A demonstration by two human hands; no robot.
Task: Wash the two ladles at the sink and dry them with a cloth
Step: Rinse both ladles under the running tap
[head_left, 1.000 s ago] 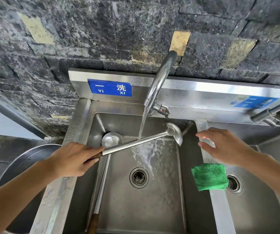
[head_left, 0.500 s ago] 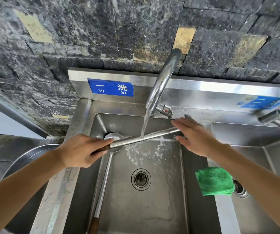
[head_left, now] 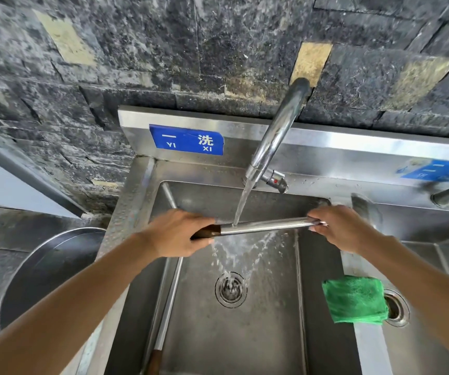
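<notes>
Sink [head_left: 272, 336]: tap [head_left: 277, 131] runs onto the shaft of the first ladle [head_left: 261, 227], held level near the sink's back edge. Second ladle [head_left: 170, 299] lies along the left wall, handle at the front edge. Cloth [head_left: 353, 299] rests on the right rim. Left hand [head_left: 174, 235] grips the first ladle's wooden handle; right hand [head_left: 346, 226] grips its far end.

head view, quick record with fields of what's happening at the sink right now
left hand: grips the dark wooden end of the long steel ladle
right hand: grips the shaft's other end; the ladle's bowl is hidden
water: curved chrome tap running, stream hits the shaft
second steel ladle: lies in the steel sink basin, untouched
green folded cloth: on the divider between basins, unused
</notes>
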